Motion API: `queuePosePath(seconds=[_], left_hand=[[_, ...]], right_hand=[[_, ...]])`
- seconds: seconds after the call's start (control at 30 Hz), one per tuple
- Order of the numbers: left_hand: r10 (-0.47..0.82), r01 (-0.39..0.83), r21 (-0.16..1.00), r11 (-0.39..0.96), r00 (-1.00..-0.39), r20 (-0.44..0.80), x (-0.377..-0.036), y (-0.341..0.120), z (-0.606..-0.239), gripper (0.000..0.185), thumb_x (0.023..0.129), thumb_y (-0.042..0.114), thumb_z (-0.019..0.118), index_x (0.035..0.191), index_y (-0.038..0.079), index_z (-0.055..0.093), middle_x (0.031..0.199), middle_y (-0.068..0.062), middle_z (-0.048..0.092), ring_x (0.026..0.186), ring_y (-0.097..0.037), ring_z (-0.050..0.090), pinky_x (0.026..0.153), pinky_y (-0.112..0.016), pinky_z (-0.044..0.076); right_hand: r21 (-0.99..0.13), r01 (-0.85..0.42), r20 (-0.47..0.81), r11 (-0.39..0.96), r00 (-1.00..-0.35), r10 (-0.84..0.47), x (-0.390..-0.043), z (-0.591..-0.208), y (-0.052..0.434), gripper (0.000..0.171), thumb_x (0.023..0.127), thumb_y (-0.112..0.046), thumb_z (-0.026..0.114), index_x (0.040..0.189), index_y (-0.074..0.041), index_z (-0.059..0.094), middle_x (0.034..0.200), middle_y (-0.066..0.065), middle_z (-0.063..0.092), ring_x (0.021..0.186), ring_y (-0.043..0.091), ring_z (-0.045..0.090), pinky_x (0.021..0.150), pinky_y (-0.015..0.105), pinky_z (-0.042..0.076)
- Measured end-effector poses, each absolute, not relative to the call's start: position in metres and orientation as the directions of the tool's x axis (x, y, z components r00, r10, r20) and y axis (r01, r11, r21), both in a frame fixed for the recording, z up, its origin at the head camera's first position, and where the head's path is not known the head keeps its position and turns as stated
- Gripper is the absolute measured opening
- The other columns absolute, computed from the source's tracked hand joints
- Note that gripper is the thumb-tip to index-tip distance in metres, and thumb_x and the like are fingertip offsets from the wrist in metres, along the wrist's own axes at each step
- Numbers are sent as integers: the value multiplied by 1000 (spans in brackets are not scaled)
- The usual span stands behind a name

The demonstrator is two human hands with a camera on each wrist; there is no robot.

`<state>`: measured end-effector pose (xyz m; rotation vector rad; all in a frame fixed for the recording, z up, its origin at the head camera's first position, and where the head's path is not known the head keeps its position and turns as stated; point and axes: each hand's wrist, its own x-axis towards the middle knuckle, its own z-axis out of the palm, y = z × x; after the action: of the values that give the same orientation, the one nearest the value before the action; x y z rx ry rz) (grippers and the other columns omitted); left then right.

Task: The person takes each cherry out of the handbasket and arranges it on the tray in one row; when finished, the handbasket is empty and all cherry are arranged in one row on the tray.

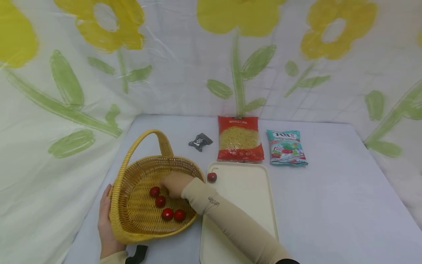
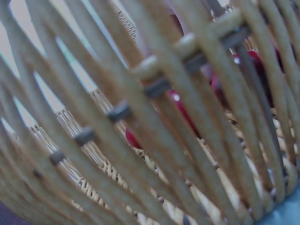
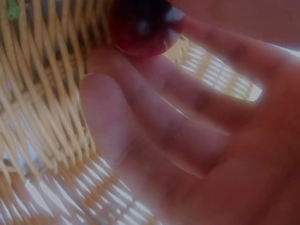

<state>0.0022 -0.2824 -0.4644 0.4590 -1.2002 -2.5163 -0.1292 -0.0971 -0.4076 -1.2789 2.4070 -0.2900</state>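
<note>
Five cherry tomatoes [image 1: 167, 213], one basket [image 1: 132, 216]

Five tomatoes [image 1: 167, 214], three packets [image 1: 240, 139], one basket [image 1: 130, 223].

The head view looks forward and down from above the near edge of the counter [image 1: 329, 205], taking in the whole wicker basket [image 1: 138, 220], the tray [image 1: 244, 190] and the draped backdrop from a moderate distance. The left wrist view sits pressed close against the basket's outer wall [image 2: 140, 140], looking through the weave at blurred red fruit inside. The right wrist view looks along the fingers [image 3: 154, 136] inside the basket, very near. All three share the basket.
</note>
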Motion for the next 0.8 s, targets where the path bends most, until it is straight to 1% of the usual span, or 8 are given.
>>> queuePosePath(seconds=[0.2, 0.4, 0.47, 0.53, 0.63, 0.7, 0.77, 0.8], left_hand=[[-424, 182, 756, -629, -895, -137, 1, -282, -466, 47, 103, 29, 39, 149, 25, 30, 155, 2, 28, 144, -17, 23, 115, -27, 29], [-480, 210, 792, -574, -869, -117, 1, -277, -464, 46, 103, 28, 43, 147, 21, 35, 153, -6, 34, 140, -19, 34, 110, -27, 37], [-512, 154, 952, -265, -859, -3, 3, -275, -466, 44, 103, 24, 42, 147, 20, 36, 151, -5, 37, 136, -11, 39, 107, -18, 38], [-522, 156, 975, -159, -852, 51, 4, -275, -467, 42, 104, 21, 40, 146, 18, 38, 149, -7, 40, 132, -12, 44, 105, -17, 40], [-502, 54, 908, 415, -819, 279, 4, -275, -473, 49, 101, 5, 45, 147, 19, 36, 146, -4, 45, 128, -7, 47, 102, -8, 39], [-488, 73, 898, 435, -818, 303, 3, -275, -474, 56, 97, 0, 49, 147, 23, 37, 144, -4, 47, 127, -11, 49, 102, -11, 40], [-474, 0, 783, 622, -796, 377, 2, -275, -475, 63, 95, -5, 52, 147, 25, 35, 142, -2, 49, 125, -7, 50, 100, -6, 39], [-477, 0, 798, 603, -801, 361, 2, -274, -475, 62, 95, -4, 51, 147, 25, 36, 141, -2, 50, 124, -8, 51, 99, -7, 40]], right_hand=[[-399, -736, -175, 547, -525, -833, -135, -392, -79, 25, 89, -12, 66, 113, -16, 67, 101, -4, 64, 94, 8, 57, 82, 15, 48], [-522, -638, -74, 566, -627, -776, -133, -368, -36, 29, 93, -18, 63, 122, -15, 62, 111, -1, 58, 98, 10, 55, 87, 18, 49], [-579, -591, -45, 561, -665, -746, -131, -364, -17, 29, 92, -19, 64, 121, -14, 62, 110, 0, 57, 96, 10, 56, 84, 18, 51], [-631, -547, -23, 550, -695, -718, -129, -364, 3, 28, 92, -17, 65, 119, -12, 62, 110, 0, 58, 98, 10, 57, 84, 18, 52], [-699, -458, -23, 550, -754, -657, -129, -371, 31, 26, 90, -14, 67, 116, -10, 62, 107, -1, 59, 99, 11, 58, 86, 23, 55], [-724, -410, -24, 555, -789, -614, -131, -380, 47, 25, 89, -11, 68, 114, -9, 62, 106, 0, 60, 99, 14, 60, 88, 29, 56], [-732, -364, -33, 576, -826, -563, -133, -391, 61, 24, 88, -11, 69, 111, -9, 62, 104, 1, 61, 98, 15, 61, 87, 33, 56], [-735, -340, -39, 587, -843, -537, -133, -396, 66, 24, 87, -10, 70, 109, -8, 61, 103, 1, 61, 97, 16, 61, 86, 34, 56]])
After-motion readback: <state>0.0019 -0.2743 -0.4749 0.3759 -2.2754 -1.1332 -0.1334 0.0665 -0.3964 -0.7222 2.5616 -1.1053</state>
